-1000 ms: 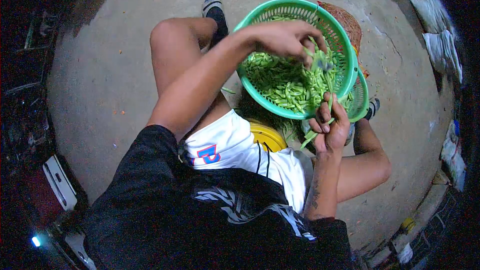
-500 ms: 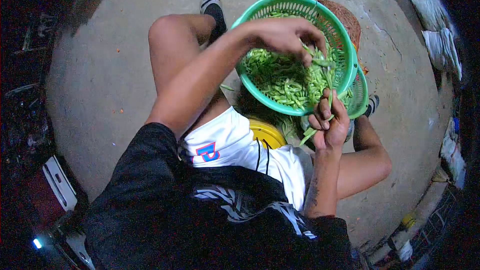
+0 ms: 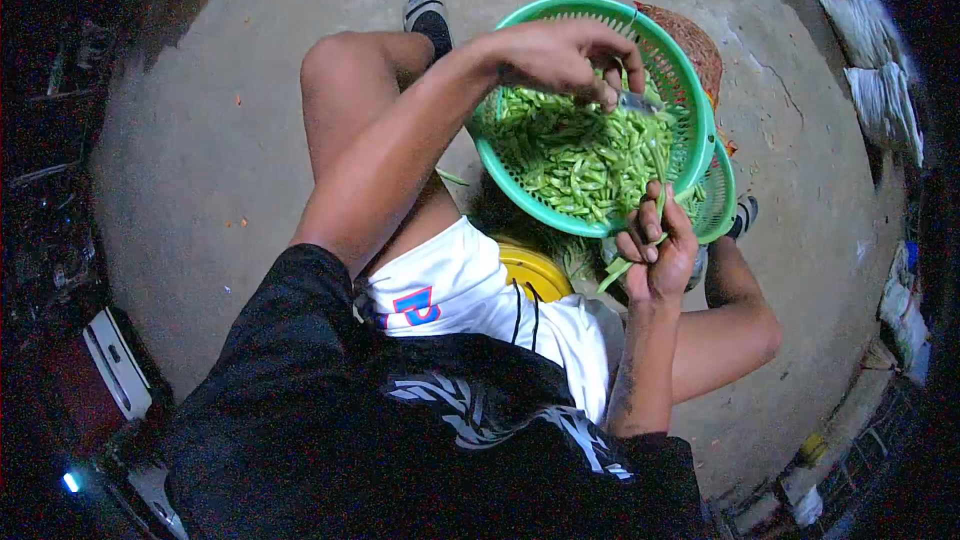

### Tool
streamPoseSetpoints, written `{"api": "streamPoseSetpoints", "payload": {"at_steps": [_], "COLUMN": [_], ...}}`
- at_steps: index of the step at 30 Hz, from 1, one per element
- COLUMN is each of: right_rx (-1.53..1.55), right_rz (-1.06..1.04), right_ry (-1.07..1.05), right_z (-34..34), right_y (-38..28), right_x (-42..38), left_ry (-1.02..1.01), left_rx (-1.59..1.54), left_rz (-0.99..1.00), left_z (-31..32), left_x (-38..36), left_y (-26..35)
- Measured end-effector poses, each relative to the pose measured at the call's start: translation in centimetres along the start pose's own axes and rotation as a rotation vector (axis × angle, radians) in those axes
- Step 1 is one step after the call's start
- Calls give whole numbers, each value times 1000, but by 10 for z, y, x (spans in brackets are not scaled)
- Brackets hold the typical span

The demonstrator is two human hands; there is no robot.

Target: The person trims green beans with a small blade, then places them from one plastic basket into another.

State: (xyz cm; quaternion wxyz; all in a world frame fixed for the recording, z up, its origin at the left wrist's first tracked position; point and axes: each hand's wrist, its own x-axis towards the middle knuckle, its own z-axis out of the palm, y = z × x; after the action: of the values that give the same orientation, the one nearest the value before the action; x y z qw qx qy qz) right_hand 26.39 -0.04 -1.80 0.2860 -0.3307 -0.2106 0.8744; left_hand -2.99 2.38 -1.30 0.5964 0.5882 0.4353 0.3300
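Beans clamped in right grip by near rim of basket, long axis pointing forward over rim; left grip wrapped round knife, blade above basket, forward and slightly left of bean tips!

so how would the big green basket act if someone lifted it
The big green basket itself is probably light and slightly flexible, as its wall looks thin and full of holes. The loose green pieces heaped inside likely add weight and could slide or spill if tilted.
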Motion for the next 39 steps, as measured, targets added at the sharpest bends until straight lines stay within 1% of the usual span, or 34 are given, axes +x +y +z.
{"api": "streamPoseSetpoints", "payload": {"at_steps": [2,3,4,6,8,9,10,12,13,14,16,18,19,20,22,23,24,27,28,30,32,33,34,36,39], "right_rx": [-33,-34,-25,-20,-3,0,-13,-35,-34,-32,-39,-48,-45,-48,-45,-51,-64,-93,-114,-133,-130,-139,-140,-105,-134], "right_rz": [-9,-9,-12,-6,-15,-17,-16,-21,-23,-23,-8,-28,-30,-26,-30,-29,-23,-20,-24,-12,-18,-26,-25,-39,-9], "right_ry": [32,35,34,38,-2,-8,1,26,30,36,56,-6,-13,-19,-21,2,28,68,94,71,123,109,111,118,124], "right_z": [5,6,6,4,4,5,7,7,8,8,6,4,4,4,8,10,11,11,14,9,8,9,10,12,14], "right_y": [0,1,2,3,2,2,1,2,3,4,6,5,5,4,4,5,5,5,4,5,6,5,6,7,4], "right_x": [-1,0,1,-1,-1,-1,0,0,1,1,1,1,2,2,2,2,2,-1,-2,-1,-1,-1,0,1,-1], "left_ry": [-7,-71,-140,-129,28,12,12,50,-79,-69,-141,-41,-27,-29,18,-64,-88,-100,-64,-29,50,10,8,-71,-36], "left_rx": [9,-11,-72,86,133,-14,-8,168,103,110,142,106,15,25,241,124,52,132,119,115,245,195,192,157,138], "left_rz": [83,89,41,146,160,73,72,148,24,119,91,219,109,108,289,116,70,124,129,133,162,49,49,89,112], "left_z": [23,34,40,29,15,9,9,22,30,44,34,18,12,12,25,34,41,30,24,19,23,30,34,41,33], "left_x": [2,4,7,8,10,6,6,5,2,6,4,6,3,4,3,4,1,5,4,2,0,-4,-2,3,4], "left_y": [-2,-1,1,2,-13,-9,-7,-4,6,-1,6,-2,-3,-3,3,4,10,6,3,2,1,14,12,6,1]}}
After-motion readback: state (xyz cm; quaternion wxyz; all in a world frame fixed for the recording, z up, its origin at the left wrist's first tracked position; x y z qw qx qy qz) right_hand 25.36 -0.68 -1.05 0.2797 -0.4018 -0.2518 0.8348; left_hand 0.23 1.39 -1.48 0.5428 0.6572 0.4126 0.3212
